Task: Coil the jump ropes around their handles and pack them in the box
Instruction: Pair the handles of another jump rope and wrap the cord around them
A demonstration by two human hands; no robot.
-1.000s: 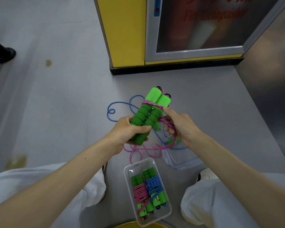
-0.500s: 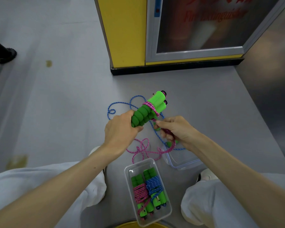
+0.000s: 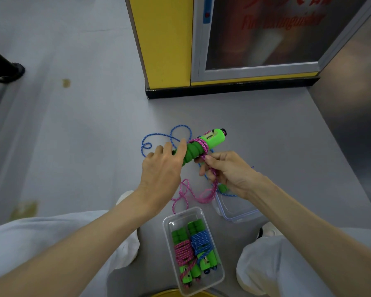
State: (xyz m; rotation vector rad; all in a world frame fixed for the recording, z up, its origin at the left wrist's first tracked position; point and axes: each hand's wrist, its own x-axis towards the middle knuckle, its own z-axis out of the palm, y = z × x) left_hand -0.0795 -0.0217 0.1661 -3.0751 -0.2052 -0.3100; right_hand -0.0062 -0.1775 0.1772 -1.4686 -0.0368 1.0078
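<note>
Grey floor (image 3: 73, 136) runs up to a yellow cabinet (image 3: 165, 39) with a glazed door, and a person crouches in front of it with white-trousered knees on either side of the work. The left hand (image 3: 161, 168) has its fingers curled round the foam end of the paired green handles (image 3: 193, 152). It holds them side by side and tipped away, so the far end stays free for winding. A few turns of the pink rope (image 3: 204, 197) already sit round that end. The right hand (image 3: 231, 172) pinches the rope between thumb and fingers just under the handles, probably to keep the next turn tight. The slack trails down in loops on the floor between the hands and the box (image 3: 165, 232).

That box lies open between the knees, within easy reach. It holds two finished bundles, one pink (image 3: 183, 251) and one blue (image 3: 200, 243). Its lid (image 3: 238, 213) rests just beside it. A loose blue rope (image 3: 178, 128) sprawls beyond the hands, not yet coiled. My guess is the job is about half done.
</note>
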